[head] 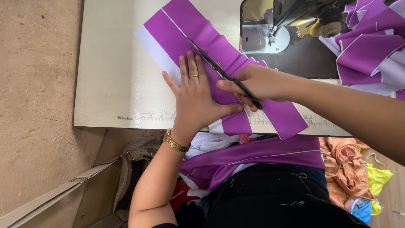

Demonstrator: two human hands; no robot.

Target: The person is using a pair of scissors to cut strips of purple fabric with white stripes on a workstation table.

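One purple-and-white fabric strip (pixel 198 38) lies diagonally across table's near edge. Left hand (pixel 196 99) flat, fingers spread, pressing strip. Right hand (pixel 257 82) closed around one pair of black scissors (pixel 219 69). One sewing machine (pixel 291 25) at far right corner. Cream table (pixel 105 84), earthen floor (pixel 38 84).

My purple cloth (pixel 202 36) with white strips lies flat, slanting across the table under my palm; my black scissors (pixel 223 74) lie slanted along its fold
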